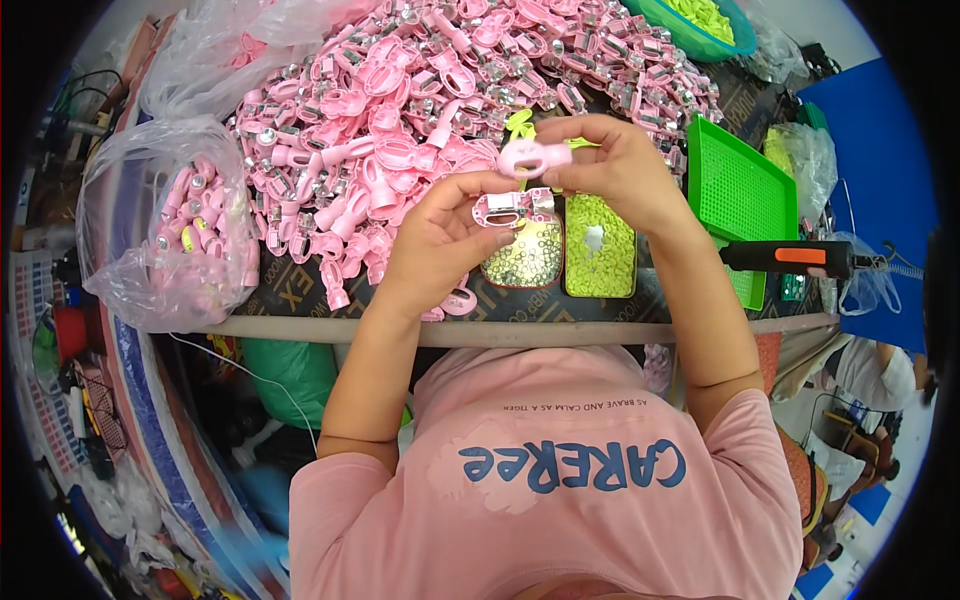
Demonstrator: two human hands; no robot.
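Observation:
My left hand (445,235) pinches a pink plastic half-shell (482,212) with shiny metal parts set in it, its open side facing up. Just above it, my right hand (625,170) grips a paler pink plastic cover (520,158) with an oval hole, between thumb and fingers. The two pieces are close together; whether they touch, I cannot tell. Below them stands a tray of small shiny round parts (522,262), and beside it a rectangular tray of small yellow-green parts (612,262). Yellow-green pieces (519,122) lie just beyond the cover.
A large heap of pink shells (370,110) covers the far table. At left sits a clear bag (120,250) with pink pieces. Green baskets (740,180) and a black-and-orange power screwdriver (795,256) are at right. A blue-green bowl (690,42) stands far right; another person (870,370) is beyond.

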